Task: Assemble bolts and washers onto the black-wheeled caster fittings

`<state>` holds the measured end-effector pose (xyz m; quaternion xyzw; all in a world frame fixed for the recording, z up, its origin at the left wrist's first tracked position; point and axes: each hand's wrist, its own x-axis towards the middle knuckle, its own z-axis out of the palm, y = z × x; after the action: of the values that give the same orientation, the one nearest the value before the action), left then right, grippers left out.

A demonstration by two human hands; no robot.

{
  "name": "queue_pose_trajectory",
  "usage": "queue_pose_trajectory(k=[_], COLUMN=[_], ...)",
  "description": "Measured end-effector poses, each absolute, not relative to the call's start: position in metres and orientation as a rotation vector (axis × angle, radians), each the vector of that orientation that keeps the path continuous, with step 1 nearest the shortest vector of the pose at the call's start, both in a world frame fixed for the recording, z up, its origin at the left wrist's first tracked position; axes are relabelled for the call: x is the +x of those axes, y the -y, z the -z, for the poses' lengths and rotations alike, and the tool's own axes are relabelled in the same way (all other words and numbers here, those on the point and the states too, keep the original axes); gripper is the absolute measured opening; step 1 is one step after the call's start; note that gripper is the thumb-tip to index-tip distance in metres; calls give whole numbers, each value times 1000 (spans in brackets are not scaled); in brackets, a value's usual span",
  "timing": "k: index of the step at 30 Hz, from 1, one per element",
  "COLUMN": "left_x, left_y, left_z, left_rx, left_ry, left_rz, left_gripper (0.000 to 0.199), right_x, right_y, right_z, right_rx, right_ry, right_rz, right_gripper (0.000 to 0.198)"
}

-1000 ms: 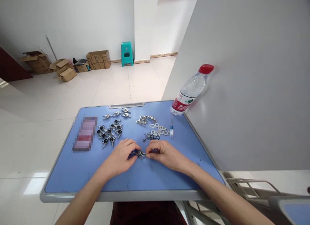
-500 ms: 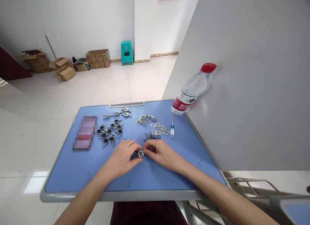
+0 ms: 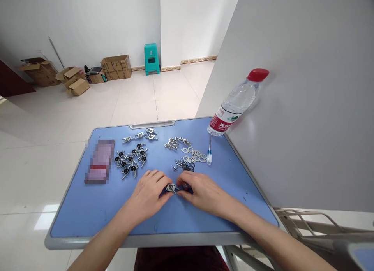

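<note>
Near the front middle of the table, my left hand [image 3: 150, 193] pinches a small flanged metal fitting [image 3: 170, 187] between thumb and fingers. A flat plate with an opening faces up on it, and a thin stem sticks out. My right hand [image 3: 200, 191] is curled around the fitting's right side, thumb and fingertips at the stem; their exact contact is partly hidden. Just beyond the right hand lie black rings [image 3: 188, 166] and small metal screws or balls [image 3: 179, 163]. Flat metal gaskets [image 3: 194, 155] and small pointed metal pieces [image 3: 177, 142] are farther back.
Fittings with black round centres [image 3: 130, 159] lie at left-centre, with several plated fittings [image 3: 139, 135] behind. A blurred purple packet [image 3: 101, 162] is at left. A screwdriver [image 3: 209, 156] and a water bottle [image 3: 233, 103] stand right, by a grey partition [image 3: 306, 107].
The fitting has turned a little in my left hand, so its plate shows more fully. My right fingertips have shifted slightly right and spread a little. The view has moved slightly.
</note>
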<state>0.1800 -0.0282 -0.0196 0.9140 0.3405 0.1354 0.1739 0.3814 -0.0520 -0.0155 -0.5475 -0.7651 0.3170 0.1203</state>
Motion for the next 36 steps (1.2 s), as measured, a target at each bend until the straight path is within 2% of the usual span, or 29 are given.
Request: queue_pose_trajectory(k=[7, 26, 36], left_x=[182, 185, 185], left_y=[30, 30, 31], left_z=[23, 27, 29], left_rx=[2611, 2641, 2545], left_ry=[-982, -932, -917], left_rz=[-405, -447, -446], left_gripper=[4, 14, 11], right_x=[380, 382, 383], right_y=[55, 61, 65], right_z=[26, 34, 39], right_rx=[-1587, -1529, -1475], right_ry=[2235, 2262, 2274], right_rz=[-846, -808, -838], right_gripper=[6, 11, 13])
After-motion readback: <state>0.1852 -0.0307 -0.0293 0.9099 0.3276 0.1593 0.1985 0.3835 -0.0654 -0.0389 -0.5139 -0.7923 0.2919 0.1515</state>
